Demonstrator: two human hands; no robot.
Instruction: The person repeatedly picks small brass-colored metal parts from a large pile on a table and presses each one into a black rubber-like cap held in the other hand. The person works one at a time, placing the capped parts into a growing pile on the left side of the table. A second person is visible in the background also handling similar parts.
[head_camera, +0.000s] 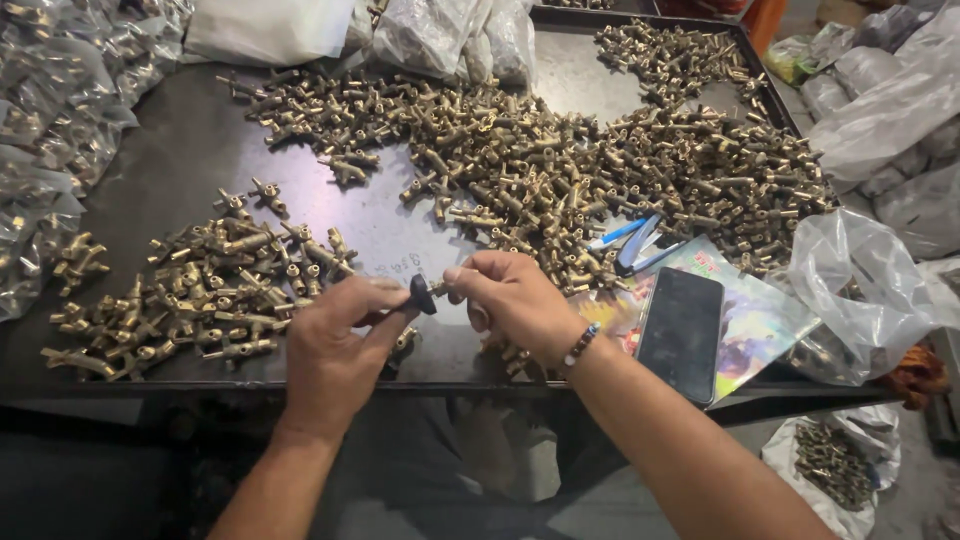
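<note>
Left hand: the left hand is curled, fingers pinched on the small black round knob just above the near edge of the dark metal tray.
Right hand: the right hand is closed, thumb and forefinger pinching a small brass piece that meets the black knob; what else it holds is hidden under the fingers. A beaded bracelet sits on its wrist.
Knob position: between the 2 hands, touching both, near the tray's front middle.
Left pile: a loose heap of brass tap fittings lies just left of the left hand.
Back pile: a much larger spread of brass tap fittings fills the tray's far and right parts.
Right of hands: a black phone lies on a colourful printed sheet, with blue pens just behind.
Surroundings: clear plastic bags stand around the tray.
</note>
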